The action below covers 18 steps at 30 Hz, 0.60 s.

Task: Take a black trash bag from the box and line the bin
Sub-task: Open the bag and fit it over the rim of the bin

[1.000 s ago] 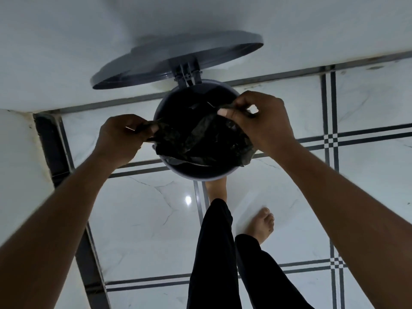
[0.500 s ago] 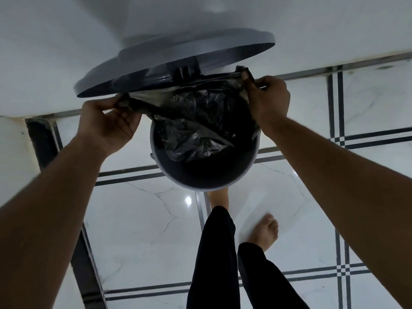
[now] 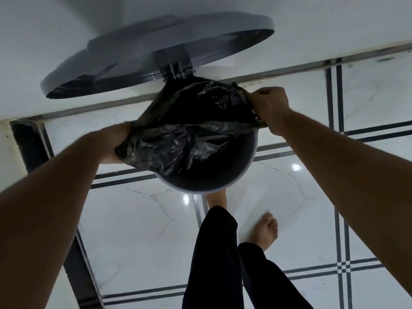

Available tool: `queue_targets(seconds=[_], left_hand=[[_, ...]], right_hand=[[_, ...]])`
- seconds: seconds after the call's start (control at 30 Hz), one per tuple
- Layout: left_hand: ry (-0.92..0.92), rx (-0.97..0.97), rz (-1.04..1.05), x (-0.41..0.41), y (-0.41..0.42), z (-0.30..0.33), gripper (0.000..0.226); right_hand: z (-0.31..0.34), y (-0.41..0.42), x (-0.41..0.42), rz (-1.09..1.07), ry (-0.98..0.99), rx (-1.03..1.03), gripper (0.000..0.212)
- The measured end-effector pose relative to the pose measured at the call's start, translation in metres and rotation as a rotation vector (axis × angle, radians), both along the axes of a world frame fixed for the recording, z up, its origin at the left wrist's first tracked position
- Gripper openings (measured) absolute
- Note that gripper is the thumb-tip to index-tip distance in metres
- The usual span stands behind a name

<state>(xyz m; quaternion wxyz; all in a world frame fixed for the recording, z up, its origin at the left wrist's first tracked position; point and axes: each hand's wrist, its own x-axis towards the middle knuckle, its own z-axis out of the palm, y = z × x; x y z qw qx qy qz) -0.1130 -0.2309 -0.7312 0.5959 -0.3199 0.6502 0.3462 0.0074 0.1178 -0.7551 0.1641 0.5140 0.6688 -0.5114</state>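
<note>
The bin [image 3: 231, 175] stands on the tiled floor [image 3: 133, 230] against the wall [image 3: 66, 30], with its round lid [image 3: 156, 50] tipped up and back at twelve o'clock from the opening, hinged at the rear so the mouth is free to work in. One bare foot [image 3: 217, 199] is tucked at the bin's six o'clock base, probably pressing a pedal to keep the lid raised, though the pedal itself is hidden; the other foot [image 3: 265, 230] rests flat on the tiles toward five o'clock. The black trash bag [image 3: 189, 134] is in the bin's mouth, crumpled and partly opened, its edge stretched between the two hands. The left hand [image 3: 113, 146] is closed on the bag's hem at about nine o'clock of the rim, drawing it outward and down over that side. The right hand [image 3: 267, 108] is fisted on the hem at about two o'clock, pulling the other way. The hands are well apart so the opening spreads wide enough to wrap the rim. The far arc from nine round to two looks draped over the edge, while the near arc from three to seven shows bare grey rim, so the lining seems about half done. The box of bags is not in view.
</note>
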Motion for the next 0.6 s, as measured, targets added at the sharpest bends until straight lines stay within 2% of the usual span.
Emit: queue_targets(seconds=[0.1,0.23,0.4,0.6], left_hand=[[-0.077,-0.075,-0.071,0.021,-0.017,0.001,0.048],[-0.056,-0.094,0.044,0.042,-0.024,0.011,0.033],[-0.027,0.026,0.378,0.074,-0.036,0.017,0.040],[0.006,0.086,0.648,0.114,-0.042,0.025,0.022]], right_hand=[[0.007,-0.001,0.020,-0.007,-0.005,-0.051,0.028],[0.020,-0.004,0.048,-0.043,-0.055,-0.129,0.040],[0.042,-0.011,0.076,-0.163,-0.072,-0.193,0.054],[0.063,-0.035,0.104,-0.268,-0.050,-0.197,0.038]])
